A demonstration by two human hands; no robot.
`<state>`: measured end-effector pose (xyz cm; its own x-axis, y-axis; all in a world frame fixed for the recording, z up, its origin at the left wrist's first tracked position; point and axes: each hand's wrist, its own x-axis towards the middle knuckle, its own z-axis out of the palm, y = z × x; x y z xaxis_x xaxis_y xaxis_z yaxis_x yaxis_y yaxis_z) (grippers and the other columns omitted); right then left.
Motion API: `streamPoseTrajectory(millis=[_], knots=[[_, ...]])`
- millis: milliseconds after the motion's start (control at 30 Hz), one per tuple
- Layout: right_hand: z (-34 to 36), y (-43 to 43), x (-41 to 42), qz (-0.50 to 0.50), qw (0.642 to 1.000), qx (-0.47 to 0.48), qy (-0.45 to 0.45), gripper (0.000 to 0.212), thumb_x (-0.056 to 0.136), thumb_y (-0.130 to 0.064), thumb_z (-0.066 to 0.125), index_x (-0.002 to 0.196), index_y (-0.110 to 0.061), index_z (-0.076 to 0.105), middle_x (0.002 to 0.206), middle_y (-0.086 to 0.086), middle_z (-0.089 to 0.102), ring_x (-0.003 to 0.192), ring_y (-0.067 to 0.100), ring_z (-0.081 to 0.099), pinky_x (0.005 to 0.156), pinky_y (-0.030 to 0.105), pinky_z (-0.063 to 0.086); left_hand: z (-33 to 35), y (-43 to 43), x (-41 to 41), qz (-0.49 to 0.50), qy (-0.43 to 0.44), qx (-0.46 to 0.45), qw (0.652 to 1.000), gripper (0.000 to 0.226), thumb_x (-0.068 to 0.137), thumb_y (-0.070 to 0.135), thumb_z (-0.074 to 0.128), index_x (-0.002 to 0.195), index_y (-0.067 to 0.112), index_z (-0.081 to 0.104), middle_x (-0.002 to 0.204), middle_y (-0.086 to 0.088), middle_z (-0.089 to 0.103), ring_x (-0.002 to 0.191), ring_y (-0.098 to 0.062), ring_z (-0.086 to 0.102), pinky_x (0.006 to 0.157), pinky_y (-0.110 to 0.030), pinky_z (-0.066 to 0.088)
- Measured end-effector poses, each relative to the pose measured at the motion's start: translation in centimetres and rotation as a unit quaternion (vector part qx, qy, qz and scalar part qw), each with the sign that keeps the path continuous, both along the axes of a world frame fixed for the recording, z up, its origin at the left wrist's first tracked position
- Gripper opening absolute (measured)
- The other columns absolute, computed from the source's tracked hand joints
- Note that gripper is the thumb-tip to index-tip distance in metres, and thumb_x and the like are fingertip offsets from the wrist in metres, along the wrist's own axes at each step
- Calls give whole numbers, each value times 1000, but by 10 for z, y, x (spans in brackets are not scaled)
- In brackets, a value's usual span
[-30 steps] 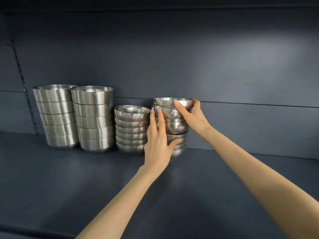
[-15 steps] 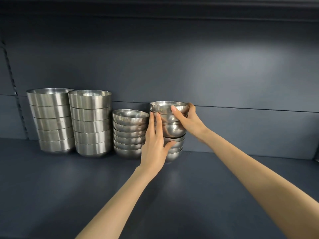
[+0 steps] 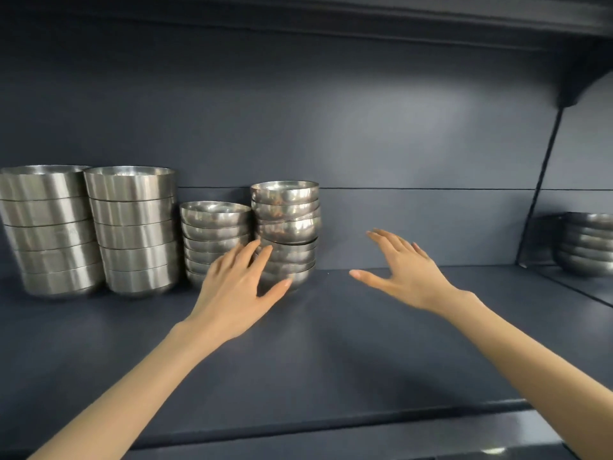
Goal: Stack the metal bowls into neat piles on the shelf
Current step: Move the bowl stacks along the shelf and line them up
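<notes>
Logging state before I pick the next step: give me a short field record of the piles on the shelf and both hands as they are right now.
shelf: dark, holds four bowl piles at back left
large-bowl piles: two, side by side, straight
short small-bowl pile: even
tall small-bowl pile: uneven, middle bowls tilted
left hand: open, fingers spread in front of the two small-bowl piles, holding nothing
right hand: open, right of the tall pile, clear of it
far right: more bowls past a divider

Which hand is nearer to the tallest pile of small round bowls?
The left. The left hand overlaps the lower front of the pile of small round bowls, open, whether touching is unclear. The right hand is open and apart, off to the pile's right.
</notes>
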<state>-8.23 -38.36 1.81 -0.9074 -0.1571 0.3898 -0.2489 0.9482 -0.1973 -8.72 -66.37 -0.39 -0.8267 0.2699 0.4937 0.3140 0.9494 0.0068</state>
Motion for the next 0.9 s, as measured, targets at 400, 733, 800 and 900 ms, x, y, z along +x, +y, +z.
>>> streamPoseTrajectory(millis=[400,733,800,900], knots=[[-20,65,58,-109,993,-6,-54,103,70,-84,28,155,-29,9,163,-9,8,150,15,4,121,45,9,-2,22,20,17,-86,-24,996,79,90,71,21,154,26,8,161,4,12,147,-17,14,117,-34,16],[-16,152,98,-141,989,-22,-46,101,71,-83,26,155,-29,10,162,-11,9,150,14,6,121,44,10,11,75,51,55,-91,29,994,75,92,66,26,154,25,15,159,7,19,144,-16,23,113,-33,23],[-17,173,109,-147,988,-22,-39,98,74,-81,27,155,-29,11,162,-11,10,150,14,6,121,44,11,13,97,60,55,-82,31,995,73,93,65,26,153,24,17,158,9,21,142,-16,25,112,-33,25],[-22,206,125,-155,987,-18,-46,94,79,-79,31,155,-29,7,163,-11,5,150,15,1,121,44,8,13,133,76,52,-80,37,995,73,94,63,26,153,23,15,158,8,21,143,-16,24,111,-32,26]])
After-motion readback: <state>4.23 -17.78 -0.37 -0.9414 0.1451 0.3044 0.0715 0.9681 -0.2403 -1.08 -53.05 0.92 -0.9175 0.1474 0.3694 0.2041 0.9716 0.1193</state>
